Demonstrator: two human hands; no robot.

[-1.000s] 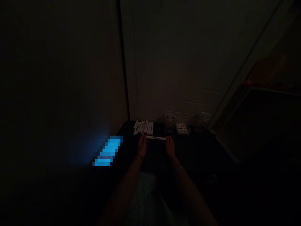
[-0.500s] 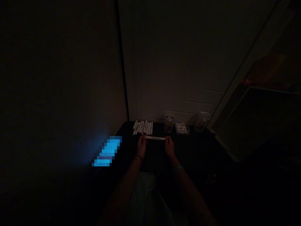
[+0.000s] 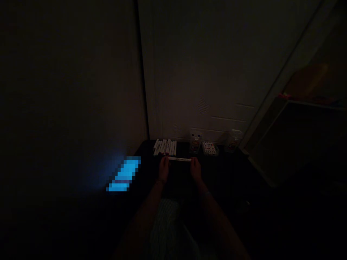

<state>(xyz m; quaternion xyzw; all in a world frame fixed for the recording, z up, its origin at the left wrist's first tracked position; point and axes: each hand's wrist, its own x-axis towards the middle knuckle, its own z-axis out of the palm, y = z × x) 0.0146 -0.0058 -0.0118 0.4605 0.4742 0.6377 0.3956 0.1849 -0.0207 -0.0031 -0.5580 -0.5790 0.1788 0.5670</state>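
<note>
A white marker (image 3: pixel 180 159) is stretched level between my two hands, above the dark table. My left hand (image 3: pixel 164 168) is closed on its left end. Its right end is pinched in the fingers of my right hand (image 3: pixel 195 167). Just behind my left hand, several white markers (image 3: pixel 165 147) lie side by side in a row. The scene is very dim, so the finger detail and the print on the marker are hard to make out.
Behind my hands stand a clear container (image 3: pixel 195 144) and a clear case of markers (image 3: pixel 209 148). Another clear container (image 3: pixel 233 141) is at the table's back right, by the wall (image 3: pixel 189 72). A blurred glowing blue screen (image 3: pixel 125 174) sits at the left.
Almost nothing differs. The marker stays between both hands, and the view has shifted very slightly.
</note>
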